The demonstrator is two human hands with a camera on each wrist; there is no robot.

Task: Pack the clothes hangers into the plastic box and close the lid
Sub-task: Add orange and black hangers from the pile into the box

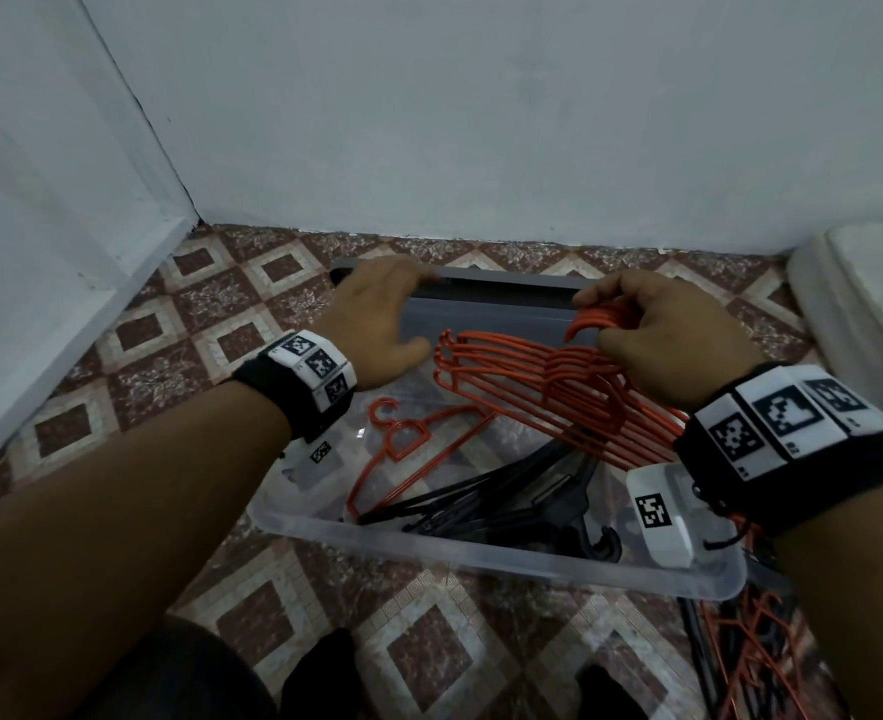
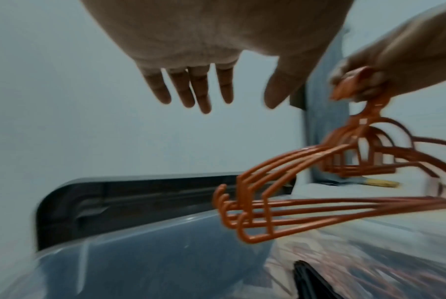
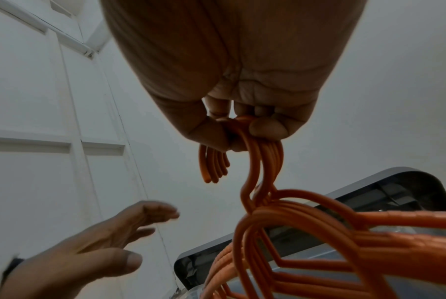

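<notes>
A clear plastic box point(image 1: 481, 556) stands on the tiled floor with its grey lid point(image 1: 501, 296) upright behind it against the wall. My right hand point(image 1: 662, 324) grips the hooks of a bundle of orange hangers point(image 1: 543, 381) held over the box, fingers curled round the hooks point(image 3: 244, 129). My left hand point(image 1: 377, 314) hovers near the lid's left end with fingers straight and spread point(image 2: 191, 89), holding nothing. Inside the box lie one orange hanger point(image 1: 403, 449) and several black hangers point(image 1: 507, 501). The bundle point(image 2: 319, 182) also shows in the left wrist view.
More orange and black hangers point(image 1: 740, 646) lie on the floor right of the box. A white wall point(image 1: 481, 122) is close behind, a white door point(image 1: 39, 200) to the left, and a white object point(image 1: 865, 314) at the right. My knees point(image 1: 195, 683) are at the bottom.
</notes>
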